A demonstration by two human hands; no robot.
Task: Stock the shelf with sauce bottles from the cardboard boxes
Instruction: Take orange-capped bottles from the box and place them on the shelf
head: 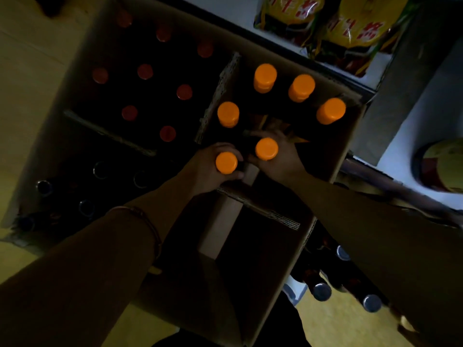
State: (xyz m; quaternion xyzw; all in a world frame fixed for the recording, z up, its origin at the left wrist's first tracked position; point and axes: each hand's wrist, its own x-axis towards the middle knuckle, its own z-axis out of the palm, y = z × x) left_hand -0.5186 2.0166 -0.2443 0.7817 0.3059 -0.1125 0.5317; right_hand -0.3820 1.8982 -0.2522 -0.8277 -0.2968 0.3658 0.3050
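Where the view begins, two bare forearms reach down into an open cardboard box [323, 186] seen from directly above, in dim light. Nearest the viewer, one compartment of the box holds no bottles, with a pale cardboard divider [220, 221] standing in it and open room on both sides of that strip. Just beyond, the left hand [213, 169] is curled around the neck of an orange-capped sauce bottle [226, 162], and the right hand [278, 156] grips a second orange-capped bottle [266, 148] just beside it; the two bottles sit close together, near the middle divider. Farther in, four more orange-capped bottles [265, 77] stand upright in the same compartment (a gap lies between them and the held pair). To the left, across a corrugated partition [220, 96], red-capped bottles [144, 71] stand in darker rows, and dark-capped bottles [100, 169] fill the near-left section. Outside the box's right wall, metal-capped bottles [322, 291] stand close against it. Yellowish floor [25, 71] shows at left. Farthest away, a white shelf [375, 68] carries yellow snack bags [360, 26].
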